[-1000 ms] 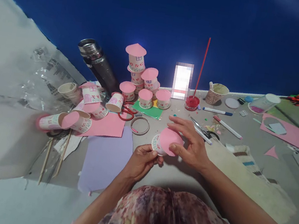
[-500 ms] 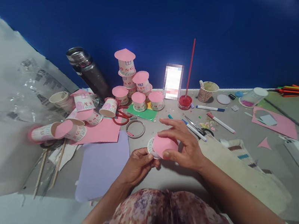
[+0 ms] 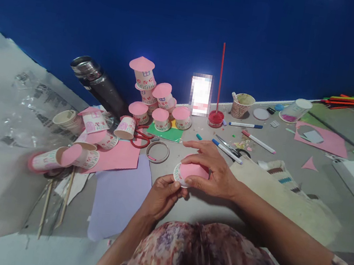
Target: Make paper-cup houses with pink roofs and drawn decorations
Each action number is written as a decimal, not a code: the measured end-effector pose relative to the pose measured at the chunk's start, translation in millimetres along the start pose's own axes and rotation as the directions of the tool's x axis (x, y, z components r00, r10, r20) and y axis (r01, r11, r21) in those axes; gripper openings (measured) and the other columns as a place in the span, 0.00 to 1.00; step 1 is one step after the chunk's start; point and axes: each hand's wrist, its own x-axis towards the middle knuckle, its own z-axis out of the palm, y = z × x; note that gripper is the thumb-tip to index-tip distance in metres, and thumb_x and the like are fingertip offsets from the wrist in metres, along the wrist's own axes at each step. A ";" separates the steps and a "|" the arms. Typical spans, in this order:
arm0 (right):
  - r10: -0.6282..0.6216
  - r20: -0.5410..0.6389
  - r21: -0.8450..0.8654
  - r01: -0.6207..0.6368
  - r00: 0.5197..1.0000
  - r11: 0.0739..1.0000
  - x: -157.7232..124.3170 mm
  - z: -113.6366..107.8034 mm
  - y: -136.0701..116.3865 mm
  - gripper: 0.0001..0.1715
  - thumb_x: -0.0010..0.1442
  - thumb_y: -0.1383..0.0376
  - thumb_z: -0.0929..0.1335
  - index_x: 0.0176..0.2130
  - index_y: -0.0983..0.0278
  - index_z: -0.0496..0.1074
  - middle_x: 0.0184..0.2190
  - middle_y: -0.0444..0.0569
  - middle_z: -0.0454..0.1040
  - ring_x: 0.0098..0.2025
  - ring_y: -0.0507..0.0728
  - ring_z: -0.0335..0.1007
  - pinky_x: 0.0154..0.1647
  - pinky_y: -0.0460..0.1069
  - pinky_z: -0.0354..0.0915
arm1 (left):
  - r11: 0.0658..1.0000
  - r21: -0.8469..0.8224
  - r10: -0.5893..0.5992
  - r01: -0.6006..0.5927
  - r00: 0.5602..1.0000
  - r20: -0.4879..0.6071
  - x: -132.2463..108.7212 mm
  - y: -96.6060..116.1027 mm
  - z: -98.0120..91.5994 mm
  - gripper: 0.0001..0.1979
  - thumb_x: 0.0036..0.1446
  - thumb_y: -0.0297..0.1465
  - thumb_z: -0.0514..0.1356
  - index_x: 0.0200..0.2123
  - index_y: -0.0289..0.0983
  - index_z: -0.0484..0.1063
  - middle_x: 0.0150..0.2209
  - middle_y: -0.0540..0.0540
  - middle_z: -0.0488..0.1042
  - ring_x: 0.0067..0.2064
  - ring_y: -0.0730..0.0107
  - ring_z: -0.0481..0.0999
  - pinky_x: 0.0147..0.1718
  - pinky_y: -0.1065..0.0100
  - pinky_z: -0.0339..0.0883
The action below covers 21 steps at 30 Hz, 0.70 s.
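Both my hands hold a small decorated paper cup (image 3: 178,174) with a pink paper cone roof (image 3: 192,171) on top, just above the grey table. My left hand (image 3: 162,195) pinches the cup's rim from below. My right hand (image 3: 213,169) curls over the pink roof, thumb and fingers pressed on its edge. Beyond them stands a stack of finished cup houses with pink roofs (image 3: 155,100).
More cups (image 3: 72,156) lie tipped at the left on pink paper (image 3: 119,155). A lilac sheet (image 3: 120,195), a tape ring (image 3: 157,152), red scissors (image 3: 139,137), pens (image 3: 258,141), a red pot with a stick (image 3: 215,117), a steel flask (image 3: 100,84) and a cloth bag (image 3: 287,199) surround my hands.
My view has shifted, so everything sits slightly left and lower. My right hand has pressed the pink roof down flatter onto the cup; both hands keep their hold.
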 end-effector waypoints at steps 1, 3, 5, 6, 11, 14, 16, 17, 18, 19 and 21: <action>-0.002 0.000 -0.006 0.002 1.000 1.000 0.3 -0.5 0.2 0.18 0.63 0.51 0.75 0.48 0.58 0.81 0.63 0.59 0.76 0.61 0.68 0.73 0.65 0.68 0.65 | 1.000 -0.003 -0.005 0.005 1.000 0.000 0.1 0.1 -0.1 0.18 0.42 0.34 0.82 0.32 0.31 0.82 0.28 0.46 0.81 0.27 0.71 0.78 0.32 0.68 0.75; -0.008 -0.008 -0.007 0.008 1.000 1.000 1.2 -2.8 0.9 0.20 0.64 0.50 0.74 0.50 0.58 0.80 0.63 0.59 0.76 0.62 0.68 0.73 0.65 0.67 0.66 | 1.000 -0.024 -0.015 0.015 1.000 0.003 0.5 0.3 -0.6 0.18 0.43 0.34 0.82 0.33 0.31 0.82 0.29 0.46 0.82 0.27 0.72 0.78 0.32 0.68 0.75; -0.005 -0.036 0.005 0.006 0.999 1.000 2.4 -6.2 2.0 0.24 0.66 0.47 0.73 0.53 0.58 0.79 0.63 0.60 0.76 0.63 0.67 0.73 0.65 0.66 0.66 | 0.998 -0.055 -0.018 0.019 1.000 0.013 1.1 0.7 -1.2 0.19 0.44 0.34 0.82 0.36 0.31 0.82 0.30 0.46 0.82 0.27 0.73 0.77 0.31 0.69 0.75; 0.000 -0.056 0.011 0.001 0.998 1.000 2.9 -7.8 2.7 0.25 0.66 0.47 0.72 0.55 0.58 0.78 0.62 0.60 0.77 0.63 0.67 0.73 0.65 0.66 0.66 | 0.998 -0.068 -0.018 0.019 1.000 0.020 1.3 0.9 -1.4 0.19 0.44 0.34 0.82 0.36 0.31 0.82 0.30 0.46 0.82 0.27 0.74 0.77 0.30 0.70 0.75; 0.005 -0.078 -0.012 -0.006 0.997 1.000 3.0 -8.4 6.2 0.24 0.68 0.47 0.71 0.55 0.59 0.79 0.62 0.61 0.77 0.63 0.67 0.73 0.64 0.66 0.66 | 0.994 -0.110 -0.023 0.026 0.999 0.032 1.0 1.7 -0.4 0.20 0.44 0.32 0.82 0.39 0.32 0.83 0.33 0.47 0.83 0.27 0.76 0.78 0.30 0.72 0.76; 0.014 -0.061 -0.030 -0.016 0.998 0.999 1.7 -5.9 6.9 0.25 0.68 0.46 0.71 0.55 0.57 0.79 0.62 0.60 0.77 0.61 0.67 0.74 0.63 0.66 0.66 | 0.992 -0.124 -0.019 0.021 1.000 0.022 0.6 1.5 0.4 0.20 0.43 0.32 0.82 0.39 0.32 0.83 0.32 0.47 0.83 0.27 0.76 0.78 0.30 0.73 0.76; 0.025 -0.072 -0.029 -0.027 0.997 0.999 0.9 -5.5 6.7 0.26 0.68 0.45 0.70 0.57 0.57 0.79 0.63 0.59 0.77 0.62 0.67 0.73 0.64 0.66 0.65 | 0.992 -0.126 -0.018 0.021 1.000 0.022 0.5 1.4 0.5 0.20 0.43 0.32 0.82 0.38 0.32 0.83 0.31 0.47 0.83 0.27 0.76 0.78 0.30 0.73 0.76; 0.027 -0.078 -0.028 -0.029 0.997 0.999 0.7 -5.5 6.5 0.27 0.68 0.45 0.70 0.58 0.57 0.78 0.63 0.59 0.76 0.63 0.68 0.72 0.65 0.66 0.65 | 0.992 -0.127 -0.019 0.021 1.000 0.023 0.4 1.4 0.4 0.20 0.44 0.32 0.82 0.39 0.32 0.83 0.32 0.47 0.83 0.27 0.76 0.78 0.30 0.73 0.76; 0.026 -0.082 -0.029 -0.028 0.996 0.999 0.4 -5.5 6.3 0.27 0.68 0.46 0.70 0.58 0.57 0.78 0.63 0.59 0.76 0.64 0.68 0.72 0.65 0.66 0.65 | 0.992 -0.128 -0.020 0.023 0.999 0.025 0.4 1.4 0.3 0.20 0.44 0.32 0.82 0.39 0.32 0.83 0.32 0.46 0.84 0.27 0.76 0.78 0.30 0.73 0.76; 0.022 -0.082 -0.033 -0.025 0.996 0.999 0.3 -5.4 6.2 0.27 0.69 0.46 0.70 0.58 0.58 0.78 0.63 0.60 0.76 0.64 0.68 0.72 0.65 0.66 0.65 | 0.991 -0.129 -0.020 0.023 0.999 0.026 0.3 1.3 0.1 0.19 0.44 0.32 0.82 0.39 0.32 0.83 0.32 0.46 0.84 0.28 0.76 0.79 0.30 0.73 0.76; 0.011 -0.073 -0.048 -0.015 0.997 0.999 0.0 -4.4 6.0 0.26 0.69 0.46 0.70 0.57 0.58 0.79 0.63 0.60 0.76 0.62 0.67 0.73 0.64 0.66 0.66 | 0.991 -0.134 -0.014 0.017 1.000 0.028 0.3 1.2 -0.2 0.19 0.45 0.32 0.82 0.38 0.31 0.83 0.32 0.46 0.84 0.28 0.75 0.79 0.31 0.73 0.77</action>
